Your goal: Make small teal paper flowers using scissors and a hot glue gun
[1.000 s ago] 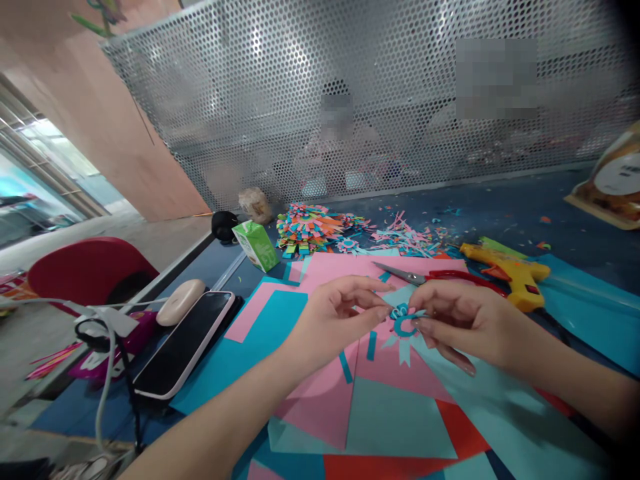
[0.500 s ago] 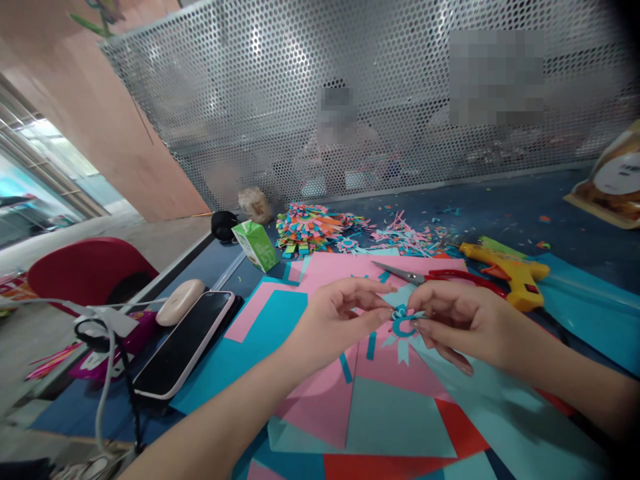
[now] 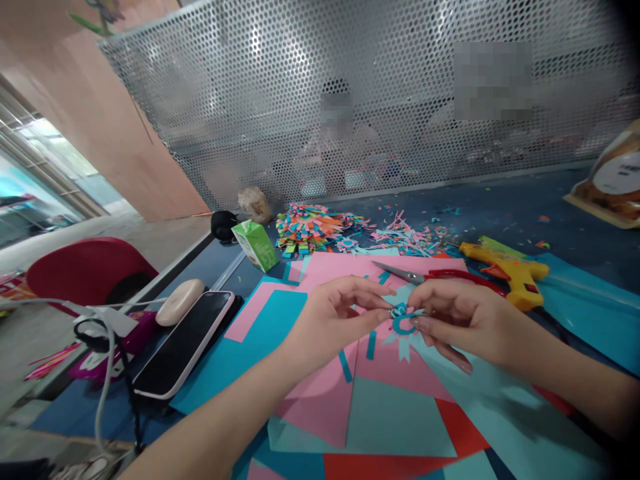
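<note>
- Fingers of the left hand (image 3: pixel 333 320) and right hand (image 3: pixel 460 320) pinch opposite edges of a blue paper rosette (image 3: pixel 402 330).
- Rosette hangs between them, above pink paper (image 3: pixel 320 413).
- Scissors (image 3: pixel 420 278) lie just beyond.

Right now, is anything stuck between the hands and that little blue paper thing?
Nothing visible: the left hand and right hand both pinch the blue paper piece. The scissors lie beyond it, not between.
</note>
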`<state>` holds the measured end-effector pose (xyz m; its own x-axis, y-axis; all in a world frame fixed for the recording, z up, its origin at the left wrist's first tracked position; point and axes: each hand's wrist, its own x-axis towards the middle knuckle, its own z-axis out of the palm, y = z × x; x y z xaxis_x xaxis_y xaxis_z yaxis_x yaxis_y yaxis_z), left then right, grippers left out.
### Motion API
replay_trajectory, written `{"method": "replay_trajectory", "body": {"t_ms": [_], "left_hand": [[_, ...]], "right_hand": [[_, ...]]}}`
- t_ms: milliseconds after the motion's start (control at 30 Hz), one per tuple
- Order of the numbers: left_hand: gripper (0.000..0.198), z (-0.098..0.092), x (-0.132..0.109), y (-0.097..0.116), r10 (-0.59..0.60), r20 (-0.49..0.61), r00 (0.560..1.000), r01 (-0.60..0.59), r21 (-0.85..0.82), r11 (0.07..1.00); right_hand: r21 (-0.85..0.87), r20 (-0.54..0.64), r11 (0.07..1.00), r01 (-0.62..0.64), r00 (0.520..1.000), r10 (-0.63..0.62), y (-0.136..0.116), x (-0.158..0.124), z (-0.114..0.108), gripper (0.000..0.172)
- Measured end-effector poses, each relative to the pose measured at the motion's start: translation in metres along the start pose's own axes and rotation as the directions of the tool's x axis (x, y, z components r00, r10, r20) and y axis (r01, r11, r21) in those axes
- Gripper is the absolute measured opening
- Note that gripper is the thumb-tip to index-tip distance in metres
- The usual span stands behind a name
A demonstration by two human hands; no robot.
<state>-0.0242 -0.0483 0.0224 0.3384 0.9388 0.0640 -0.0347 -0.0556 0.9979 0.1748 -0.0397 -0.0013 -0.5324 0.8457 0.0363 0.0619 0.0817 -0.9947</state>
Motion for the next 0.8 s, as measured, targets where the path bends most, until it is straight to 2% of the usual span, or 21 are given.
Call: {"method": "replay_trajectory", "body": {"t_ms": [333, 433, 567, 800], "left_hand": [[0.019, -0.0002, 0.001, 0.0004, -0.028, 0.004, 1.0, 0.028, -0.036, 0.999], [0.02, 0.0004, 0.0016, 0.0024, -0.103, -0.009, 0.995, 0.103, -0.012, 0.995], [0.027, 0.0009, 0.0015, 0.0034, -0.226, 0.029, 0.974, 0.226, -0.005, 0.974], [0.033, 0.004, -0.0025, 0.0005, -0.14, 0.085, 0.987, 0.121, 0.191, 0.974]], "right_hand": [[-0.003, 0.0, 1.0, -0.027, 1.0, 0.027, -0.0028, 0.0, -0.0005, 0.011], [0.005, -0.009, 1.0, -0.026, 1.0, 0.026, -0.0031, 0.0004, -0.0003, 0.013], [0.012, -0.023, 0.999, -0.034, 0.999, 0.034, -0.0032, 0.0001, -0.0003, 0.015], [0.054, -0.023, 0.998, -0.03, 0.999, 0.031, -0.004, -0.0001, 0.0, 0.022]]}}
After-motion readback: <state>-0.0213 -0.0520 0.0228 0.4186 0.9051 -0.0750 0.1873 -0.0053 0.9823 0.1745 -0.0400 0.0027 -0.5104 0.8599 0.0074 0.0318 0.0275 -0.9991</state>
